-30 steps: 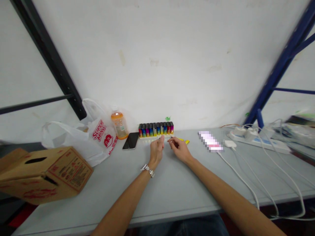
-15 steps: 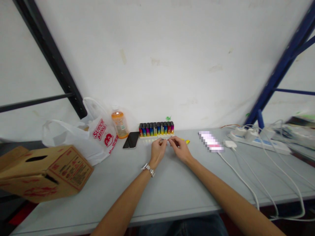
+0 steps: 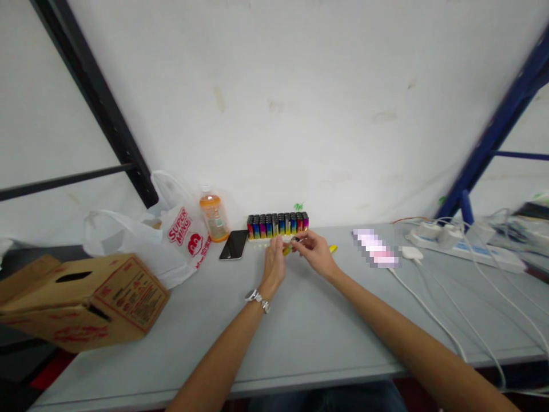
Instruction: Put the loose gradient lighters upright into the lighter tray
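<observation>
Multicoloured lighters with dark tops (image 3: 278, 225) stand upright in rows in a white tray (image 3: 259, 242) against the wall. Just in front of it, a small yellow lighter (image 3: 287, 250) is between my two hands, its dark metal end to the right. My left hand (image 3: 273, 264), with a silver watch at the wrist, has its fingers together around the yellow end. The thumb and fingers of my right hand (image 3: 316, 252) pinch the dark end. Behind that hand another yellow object (image 3: 333, 248) lies on the table, partly covered.
To the left are a black phone (image 3: 234, 245), an orange drink bottle (image 3: 214, 217), a white plastic bag (image 3: 171, 252) and a cardboard box (image 3: 115, 303). At right lie a blurred phone (image 3: 375, 248), a white charger (image 3: 412, 253), cables and a power strip (image 3: 480, 252).
Both hands have turned slightly, and the yellow lighter now shows between them. My left fingers have straightened upward. The whole view has shifted a little.
</observation>
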{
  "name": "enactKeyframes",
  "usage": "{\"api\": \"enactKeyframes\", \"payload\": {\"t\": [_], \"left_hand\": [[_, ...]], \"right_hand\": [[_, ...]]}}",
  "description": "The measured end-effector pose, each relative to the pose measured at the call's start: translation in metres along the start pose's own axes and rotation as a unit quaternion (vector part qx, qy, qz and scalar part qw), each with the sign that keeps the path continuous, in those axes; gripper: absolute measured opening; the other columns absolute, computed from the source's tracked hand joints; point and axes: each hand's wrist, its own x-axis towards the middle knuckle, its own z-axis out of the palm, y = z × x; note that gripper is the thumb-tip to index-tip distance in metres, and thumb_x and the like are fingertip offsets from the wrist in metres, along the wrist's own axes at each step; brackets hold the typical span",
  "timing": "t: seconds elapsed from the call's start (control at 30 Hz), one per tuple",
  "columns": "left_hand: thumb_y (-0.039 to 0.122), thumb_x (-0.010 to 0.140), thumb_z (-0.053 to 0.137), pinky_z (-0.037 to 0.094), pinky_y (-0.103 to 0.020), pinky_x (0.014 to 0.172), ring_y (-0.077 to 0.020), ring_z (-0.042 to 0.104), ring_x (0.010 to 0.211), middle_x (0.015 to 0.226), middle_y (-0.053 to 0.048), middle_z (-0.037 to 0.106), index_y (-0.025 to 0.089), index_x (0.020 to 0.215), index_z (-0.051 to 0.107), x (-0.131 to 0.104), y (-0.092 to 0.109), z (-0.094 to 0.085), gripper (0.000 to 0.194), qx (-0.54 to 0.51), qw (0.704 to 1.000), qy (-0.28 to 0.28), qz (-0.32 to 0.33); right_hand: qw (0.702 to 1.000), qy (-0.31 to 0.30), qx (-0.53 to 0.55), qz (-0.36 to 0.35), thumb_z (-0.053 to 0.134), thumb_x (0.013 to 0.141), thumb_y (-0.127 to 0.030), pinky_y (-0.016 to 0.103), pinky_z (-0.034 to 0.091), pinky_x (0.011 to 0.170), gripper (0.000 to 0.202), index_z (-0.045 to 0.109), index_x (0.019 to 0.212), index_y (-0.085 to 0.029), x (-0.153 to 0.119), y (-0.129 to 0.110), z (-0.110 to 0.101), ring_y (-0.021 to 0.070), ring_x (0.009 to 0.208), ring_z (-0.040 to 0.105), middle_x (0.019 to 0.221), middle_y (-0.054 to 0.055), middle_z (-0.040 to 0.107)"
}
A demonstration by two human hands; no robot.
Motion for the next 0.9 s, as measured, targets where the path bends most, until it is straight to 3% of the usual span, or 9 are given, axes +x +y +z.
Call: {"api": "enactKeyframes", "payload": {"t": [0.1, 0.2, 0.37, 0.63, 0.77, 0.9], "left_hand": [[0.049, 0.096, 0.039, 0.044, -0.034, 0.091, -0.0220, 0.062, 0.103, 0.106, -0.010, 0.068, 0.019, 0.103, 0.058, 0.003, -0.007, -0.010, 0.036, 0.003, 0.999, 0.028, -0.033], [0.046, 0.094, 0.044, 0.044, -0.035, 0.092, -0.0222, 0.064, 0.100, 0.101, -0.009, 0.069, 0.019, 0.099, 0.056, 0.003, -0.012, -0.013, 0.029, 0.008, 0.999, 0.026, -0.040], [0.045, 0.094, 0.042, 0.044, -0.035, 0.090, -0.0224, 0.064, 0.095, 0.094, -0.009, 0.070, 0.020, 0.088, 0.056, 0.006, -0.014, -0.010, 0.029, 0.027, 0.999, 0.013, -0.043], [0.051, 0.095, 0.035, 0.046, -0.035, 0.086, -0.0223, 0.064, 0.091, 0.090, -0.009, 0.068, 0.020, 0.083, 0.057, 0.010, -0.021, -0.008, 0.040, 0.035, 0.998, 0.018, -0.040], [0.053, 0.095, 0.035, 0.046, -0.034, 0.086, -0.0216, 0.064, 0.091, 0.089, -0.009, 0.068, 0.020, 0.081, 0.058, 0.011, -0.025, -0.006, 0.042, 0.029, 0.999, 0.020, -0.035], [0.052, 0.095, 0.035, 0.046, -0.034, 0.085, -0.0219, 0.064, 0.090, 0.088, -0.009, 0.068, 0.020, 0.081, 0.060, 0.012, -0.025, -0.006, 0.043, 0.040, 0.998, 0.026, -0.029]], "right_hand": [[0.996, 0.019, -0.068, -0.052, 0.068, 0.080, -0.040, 0.028, 0.052, 0.063, 0.032, 0.059, 0.102, -0.019, 0.024, 0.006, -0.005, 0.0160, 0.072, 0.067, 0.090, 0.005, 0.070], [0.982, -0.004, -0.163, -0.094, 0.063, 0.083, -0.034, 0.029, 0.051, 0.068, 0.019, 0.063, 0.094, -0.019, 0.048, 0.016, -0.005, 0.0149, 0.069, 0.064, 0.080, 0.002, 0.068], [0.964, -0.048, -0.231, -0.119, 0.061, 0.081, -0.025, 0.027, 0.047, 0.067, 0.014, 0.069, 0.091, -0.018, 0.076, 0.030, 0.001, 0.0138, 0.067, 0.060, 0.080, 0.003, 0.070], [0.960, -0.110, -0.236, -0.100, 0.061, 0.083, -0.020, 0.025, 0.046, 0.065, 0.014, 0.071, 0.092, -0.016, 0.092, 0.032, 0.004, 0.0132, 0.064, 0.057, 0.076, 0.002, 0.068], [0.929, -0.120, -0.321, -0.139, 0.063, 0.086, -0.018, 0.028, 0.047, 0.077, 0.014, 0.074, 0.095, -0.017, 0.094, 0.026, 0.006, 0.0153, 0.078, 0.059, 0.089, 0.005, 0.065], [0.895, -0.100, -0.407, -0.153, 0.063, 0.090, -0.034, 0.030, 0.047, 0.086, 0.025, 0.073, 0.109, -0.021, 0.089, 0.021, 0.005, 0.0170, 0.092, 0.058, 0.106, 0.008, 0.053]]}}
